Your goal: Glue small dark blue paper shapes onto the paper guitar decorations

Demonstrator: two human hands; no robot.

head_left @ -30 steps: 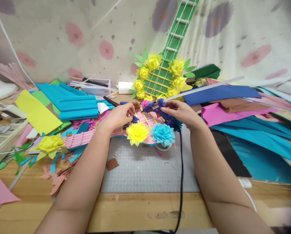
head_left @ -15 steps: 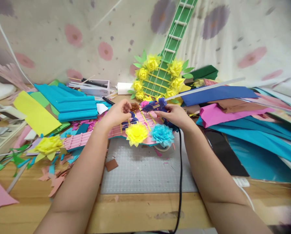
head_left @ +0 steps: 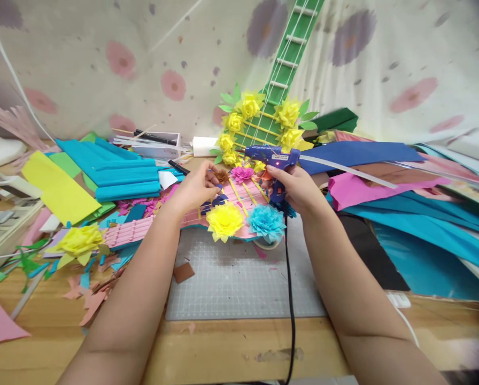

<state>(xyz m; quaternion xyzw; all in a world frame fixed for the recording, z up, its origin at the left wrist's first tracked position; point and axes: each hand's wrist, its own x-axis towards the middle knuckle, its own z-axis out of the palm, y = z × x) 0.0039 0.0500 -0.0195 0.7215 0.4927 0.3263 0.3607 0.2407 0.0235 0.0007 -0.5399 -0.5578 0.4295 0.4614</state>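
Note:
My right hand (head_left: 293,184) grips a blue hot glue gun (head_left: 272,155), its nozzle to the left and a long pale glue stick (head_left: 347,168) out of its back. A black cord hangs from the handle. My left hand (head_left: 197,190) is closed in a pinch by a dark blue paper piece (head_left: 220,199); what its fingertips hold is hidden. Beneath both hands lies a pink paper guitar (head_left: 237,200) with yellow strips. On it are a yellow paper flower (head_left: 224,220), a light blue flower (head_left: 267,222), a magenta flower (head_left: 241,174) and a partly hidden brown flower (head_left: 222,176).
A green paper guitar (head_left: 277,88) ringed with yellow flowers leans on the back curtain. Teal crepe paper (head_left: 111,168) lies left; more coloured sheets (head_left: 368,155) are piled right. A grey cutting mat (head_left: 239,283) with a brown square (head_left: 184,272) lies in front.
My right hand has raised and levelled the glue gun; its nozzle is higher and the glue stick now slopes down to the right. My left hand stays nearly in place, still pinched.

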